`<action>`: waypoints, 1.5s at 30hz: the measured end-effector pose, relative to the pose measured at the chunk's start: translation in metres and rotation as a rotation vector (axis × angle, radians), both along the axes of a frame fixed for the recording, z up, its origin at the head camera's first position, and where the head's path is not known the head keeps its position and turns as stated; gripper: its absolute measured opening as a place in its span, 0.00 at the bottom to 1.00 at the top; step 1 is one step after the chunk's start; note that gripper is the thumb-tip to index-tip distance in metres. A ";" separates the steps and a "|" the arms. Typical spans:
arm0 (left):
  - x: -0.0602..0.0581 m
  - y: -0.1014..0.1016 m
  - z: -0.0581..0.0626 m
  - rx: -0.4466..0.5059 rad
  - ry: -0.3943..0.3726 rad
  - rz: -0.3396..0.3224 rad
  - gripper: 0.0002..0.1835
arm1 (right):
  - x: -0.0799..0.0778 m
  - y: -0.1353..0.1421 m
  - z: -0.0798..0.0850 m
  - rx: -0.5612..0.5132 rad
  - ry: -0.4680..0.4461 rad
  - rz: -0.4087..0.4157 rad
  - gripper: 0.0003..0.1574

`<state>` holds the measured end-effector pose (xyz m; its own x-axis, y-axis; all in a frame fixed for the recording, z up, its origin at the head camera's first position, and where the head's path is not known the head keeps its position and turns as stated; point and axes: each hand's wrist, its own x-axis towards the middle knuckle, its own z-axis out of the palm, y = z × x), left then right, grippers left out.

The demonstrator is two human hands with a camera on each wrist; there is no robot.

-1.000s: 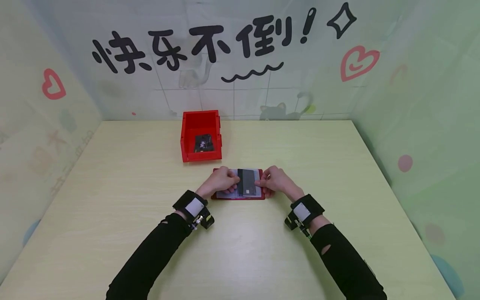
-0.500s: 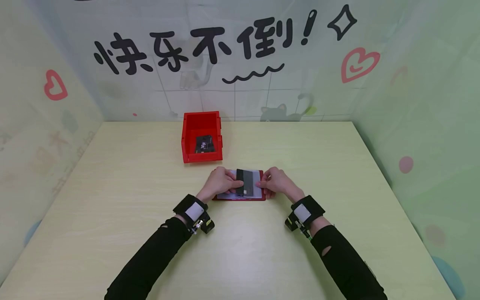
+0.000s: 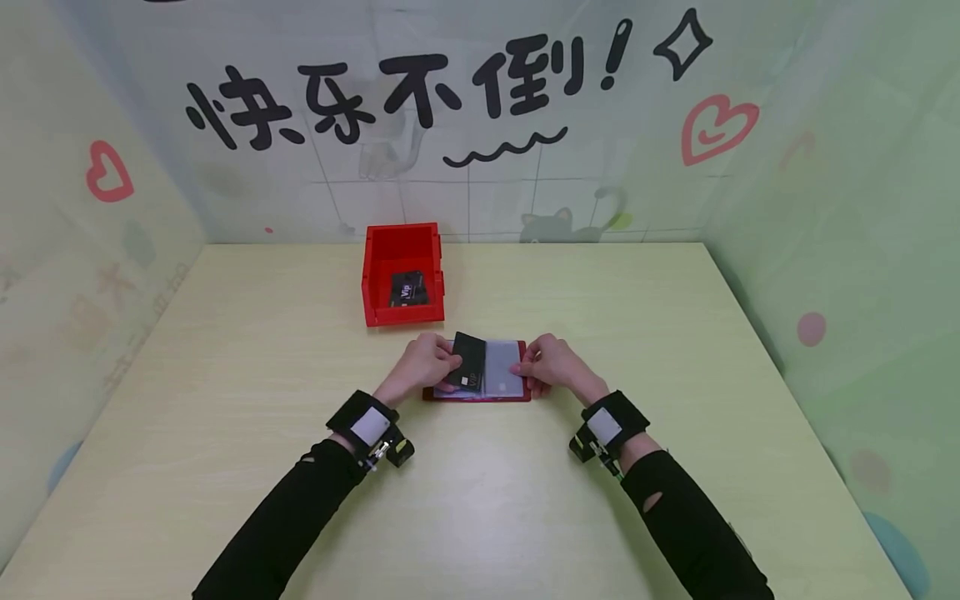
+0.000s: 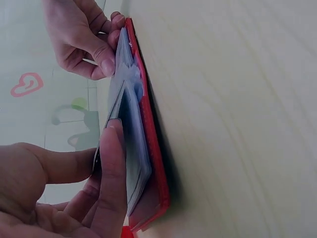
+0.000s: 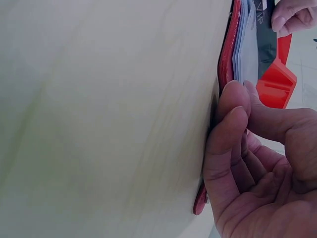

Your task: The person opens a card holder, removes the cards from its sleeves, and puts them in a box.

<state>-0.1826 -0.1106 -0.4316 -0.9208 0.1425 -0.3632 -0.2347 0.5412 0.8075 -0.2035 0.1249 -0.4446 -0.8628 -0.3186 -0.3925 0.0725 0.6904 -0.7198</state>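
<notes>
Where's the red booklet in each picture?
Head: red booklet, a bit below the middle, lying open.
Left wrist: red booklet, left of centre, slanting, seen nearly edge-on.
Right wrist: red booklet, right of centre, partly behind the right hand.
Landmark: that right hand, in all three.

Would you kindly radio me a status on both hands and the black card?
Left hand pinches black card over open red card holder. Right hand grips holder's right edge. Nothing visibly in the way.
</notes>
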 end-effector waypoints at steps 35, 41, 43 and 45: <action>-0.042 -0.050 0.024 -0.089 0.378 0.264 0.25 | -0.001 0.002 -0.004 -0.016 0.010 -0.018 0.16; -0.056 -0.045 0.021 -0.157 0.393 0.258 0.22 | -0.001 0.002 -0.004 -0.007 0.006 -0.023 0.15; -0.059 -0.043 0.021 -0.161 0.370 0.250 0.23 | 0.000 0.001 -0.003 -0.001 0.004 -0.024 0.15; -0.062 -0.039 0.022 -0.159 0.344 0.243 0.24 | 0.000 0.001 -0.003 0.006 0.003 -0.028 0.15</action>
<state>-0.2449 -0.1500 -0.4096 -0.9916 -0.1259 -0.0299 -0.1028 0.6269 0.7723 -0.2038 0.1255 -0.4471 -0.8724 -0.2919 -0.3920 0.0901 0.6922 -0.7160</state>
